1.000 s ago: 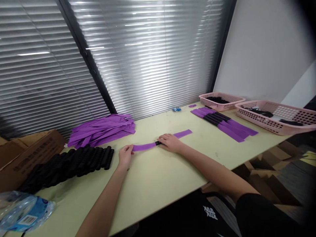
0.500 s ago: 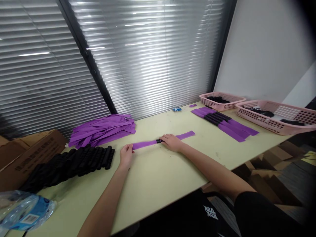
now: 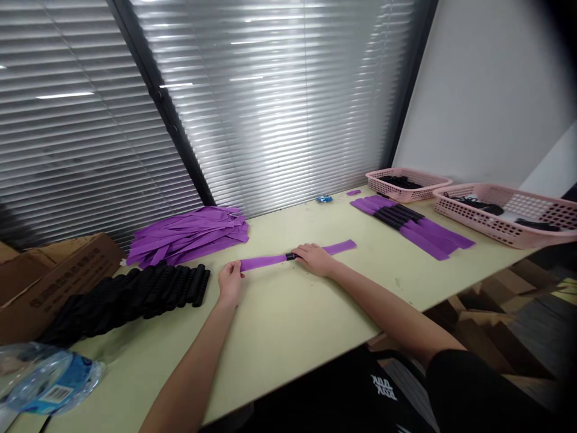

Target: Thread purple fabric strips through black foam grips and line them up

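A purple strip (image 3: 264, 262) lies across the middle of the table, with a black piece (image 3: 290, 257) around its middle part. My left hand (image 3: 230, 280) pinches the strip's left end between thumb and fingers. Over the black piece and the strip just right of it rests my right hand (image 3: 314, 258), fingers together and curled on the black piece, whose right part they hide. Beyond that hand the strip's right end (image 3: 341, 246) lies flat.
A purple strip pile (image 3: 189, 233) and black ridged pieces (image 3: 148, 291) are on the left, near a cardboard box (image 3: 58, 282) and plastic bottle (image 3: 58, 385). Banded purple strips (image 3: 433, 237) and pink baskets (image 3: 408, 192) (image 3: 505, 224) stand right.
The view has shifted slightly. Both hands keep nearly the same places on the strip and the black piece.
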The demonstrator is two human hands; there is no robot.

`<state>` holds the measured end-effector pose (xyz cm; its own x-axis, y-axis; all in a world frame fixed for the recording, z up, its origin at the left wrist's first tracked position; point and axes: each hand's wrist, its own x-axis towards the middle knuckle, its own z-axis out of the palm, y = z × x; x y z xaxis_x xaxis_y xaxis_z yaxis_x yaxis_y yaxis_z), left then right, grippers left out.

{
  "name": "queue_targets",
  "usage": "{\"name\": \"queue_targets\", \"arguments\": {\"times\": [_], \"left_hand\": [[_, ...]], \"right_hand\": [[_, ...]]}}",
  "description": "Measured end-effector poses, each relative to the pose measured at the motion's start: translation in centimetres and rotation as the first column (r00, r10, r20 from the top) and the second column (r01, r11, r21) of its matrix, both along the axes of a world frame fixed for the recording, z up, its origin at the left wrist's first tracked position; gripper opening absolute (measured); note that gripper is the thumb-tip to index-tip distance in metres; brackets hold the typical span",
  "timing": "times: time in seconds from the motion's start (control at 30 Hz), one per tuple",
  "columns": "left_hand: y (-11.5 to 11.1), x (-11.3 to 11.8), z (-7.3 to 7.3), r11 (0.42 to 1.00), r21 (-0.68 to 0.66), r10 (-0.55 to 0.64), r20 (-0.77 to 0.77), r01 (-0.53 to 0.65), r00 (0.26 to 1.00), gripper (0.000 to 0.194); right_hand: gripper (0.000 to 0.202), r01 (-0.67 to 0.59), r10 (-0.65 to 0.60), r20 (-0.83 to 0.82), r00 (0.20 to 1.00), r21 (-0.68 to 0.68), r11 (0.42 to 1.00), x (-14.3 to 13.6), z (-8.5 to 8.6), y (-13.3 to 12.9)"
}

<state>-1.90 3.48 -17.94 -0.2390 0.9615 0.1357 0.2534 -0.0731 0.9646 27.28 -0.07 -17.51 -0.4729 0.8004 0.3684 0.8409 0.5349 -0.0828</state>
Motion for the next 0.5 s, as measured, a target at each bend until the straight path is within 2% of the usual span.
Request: {"name": "queue_targets", "arguments": {"times": [0.3,0.5], "left_hand": [[0.0,0.4,-0.1,0.999,0.016,0.035,0.051,-0.036,0.998,0.041],[0.7,-1.2,0.2,0.994,0.023,0.104,0.101,-0.106,0.989,0.037]], "right_hand": [[0.032,-0.005,0.005,-0.025,1.0,-0.011,1.0,-0.1,-0.1,0.2],[0.032,0.035,-0.036,-0.045,0.998,-0.033,0.999,0.3,0.0,0.1]]}}
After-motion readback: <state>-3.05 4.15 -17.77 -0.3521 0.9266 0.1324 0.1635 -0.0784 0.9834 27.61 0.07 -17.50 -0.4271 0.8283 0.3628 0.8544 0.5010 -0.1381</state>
